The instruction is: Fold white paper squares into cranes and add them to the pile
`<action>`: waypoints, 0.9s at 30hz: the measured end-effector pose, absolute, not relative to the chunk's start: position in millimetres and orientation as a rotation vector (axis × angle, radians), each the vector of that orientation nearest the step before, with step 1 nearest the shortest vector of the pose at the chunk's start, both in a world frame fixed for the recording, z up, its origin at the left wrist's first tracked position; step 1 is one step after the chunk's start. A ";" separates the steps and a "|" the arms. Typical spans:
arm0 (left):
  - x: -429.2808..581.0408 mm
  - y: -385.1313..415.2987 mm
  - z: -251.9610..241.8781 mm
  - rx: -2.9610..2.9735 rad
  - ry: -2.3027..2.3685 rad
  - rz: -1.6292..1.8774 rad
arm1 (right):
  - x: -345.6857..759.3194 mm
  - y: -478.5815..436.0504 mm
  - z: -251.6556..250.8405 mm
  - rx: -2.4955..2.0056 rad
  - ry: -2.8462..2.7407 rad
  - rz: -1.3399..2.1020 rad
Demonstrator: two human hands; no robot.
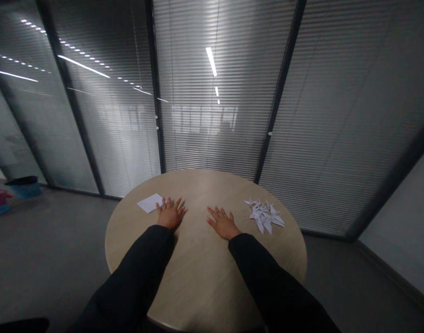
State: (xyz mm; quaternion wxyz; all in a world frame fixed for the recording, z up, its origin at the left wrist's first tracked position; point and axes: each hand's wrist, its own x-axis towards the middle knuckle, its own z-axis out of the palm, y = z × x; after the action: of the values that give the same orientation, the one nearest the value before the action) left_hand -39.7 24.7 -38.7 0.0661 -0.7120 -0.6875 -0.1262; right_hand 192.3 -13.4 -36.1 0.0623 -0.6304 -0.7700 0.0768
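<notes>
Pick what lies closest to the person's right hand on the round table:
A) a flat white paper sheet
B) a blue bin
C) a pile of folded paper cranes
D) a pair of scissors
C. The pile of folded paper cranes lies just beyond the right hand on the round wooden table, while the white paper sheet lies by the left hand.

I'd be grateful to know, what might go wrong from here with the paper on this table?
The loose pile of paper cranes lies near the rim of the round wooden table, so a sweep of the right hand might knock some onto the floor. The white paper sheet sits right beside the left hand, which could crease or shift it.
</notes>
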 end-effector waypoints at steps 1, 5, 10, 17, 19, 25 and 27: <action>-43.9 25.4 -36.9 -2.099 -2.120 -0.386 | 192.3 -13.6 -35.9 -1.907 -2.318 0.215; -60.9 24.8 -30.2 -1.969 -2.274 -0.427 | 191.8 -14.0 -35.1 -1.902 -2.282 0.162; -73.4 24.9 -28.8 -1.871 -2.381 -0.357 | 191.1 -14.9 -33.6 -1.920 -2.286 0.143; -80.4 29.3 -32.9 -1.978 -2.341 -0.310 | 191.5 -13.2 -36.2 -1.907 -2.267 0.127; -82.2 30.8 -33.9 -2.008 -2.292 -0.332 | 192.0 -11.8 -38.5 -1.903 -2.266 0.113; -86.1 35.0 -33.0 -2.115 -2.175 -0.382 | 192.4 -10.9 -40.3 -1.913 -2.273 0.102; -86.6 35.3 -31.2 -2.149 -2.149 -0.390 | 192.0 -11.6 -38.9 -1.919 -2.280 0.113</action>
State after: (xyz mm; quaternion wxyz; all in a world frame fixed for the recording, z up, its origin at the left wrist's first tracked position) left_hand -86.6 35.3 -31.2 0.0389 -0.7008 -0.7009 -0.1272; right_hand 192.0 -11.6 -38.9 0.0796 -0.6416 -0.7620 0.0378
